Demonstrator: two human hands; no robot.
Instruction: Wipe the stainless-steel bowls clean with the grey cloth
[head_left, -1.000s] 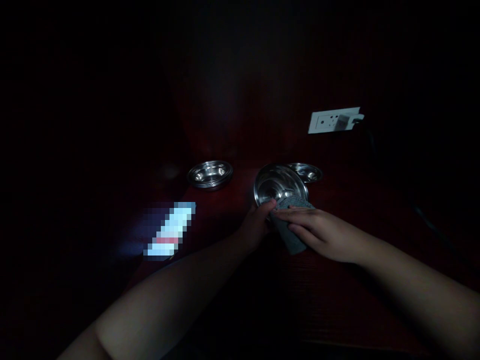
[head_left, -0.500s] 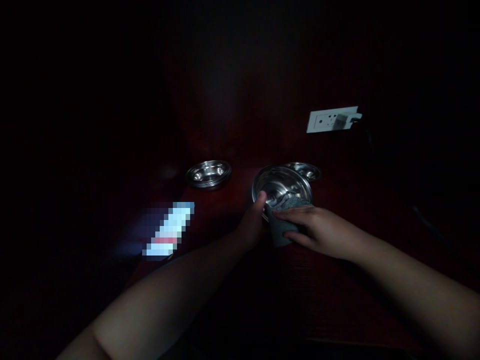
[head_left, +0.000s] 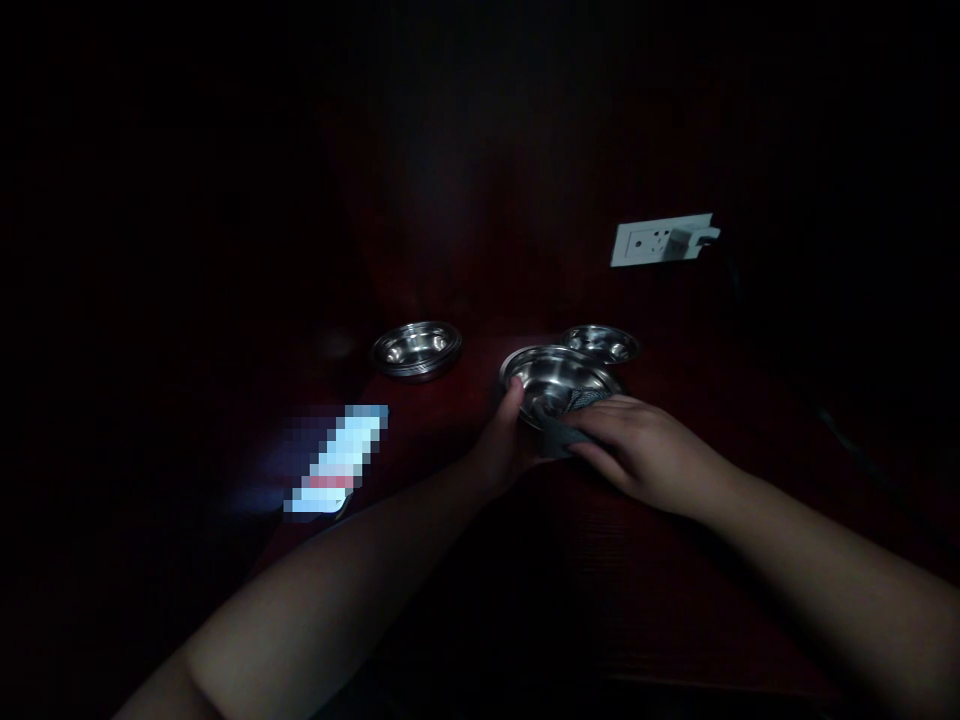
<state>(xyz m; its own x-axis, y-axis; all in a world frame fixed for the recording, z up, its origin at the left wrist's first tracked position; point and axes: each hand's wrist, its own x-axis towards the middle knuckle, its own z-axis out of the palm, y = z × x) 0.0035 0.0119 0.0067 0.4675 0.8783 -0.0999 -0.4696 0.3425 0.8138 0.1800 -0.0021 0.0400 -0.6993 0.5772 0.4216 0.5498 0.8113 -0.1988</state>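
Note:
A shiny metal bowl (head_left: 551, 370) is held above the dark red table, its inside facing up and tilted slightly toward me. My left hand (head_left: 506, 440) grips its near left rim, thumb over the edge and the other fingers hidden beneath. Against the near right side of the bowl, my right hand (head_left: 637, 450) presses a grey-green cloth (head_left: 562, 438), its fingers closed over the fabric. Part of the cloth reaches into the bowl; the rest is covered by my fingers.
A stack of metal bowls (head_left: 417, 350) stands on the table at the left. Behind the held bowl is another metal dish (head_left: 600, 343). A lit, pixelated screen (head_left: 341, 460) lies near the left edge. On the wall is a socket (head_left: 664, 240) with a plug in it.
The bowl has tipped flatter and its far rim sits lower, so more of the dish behind shows. My right hand has pushed the cloth inward, bunching its hanging part.

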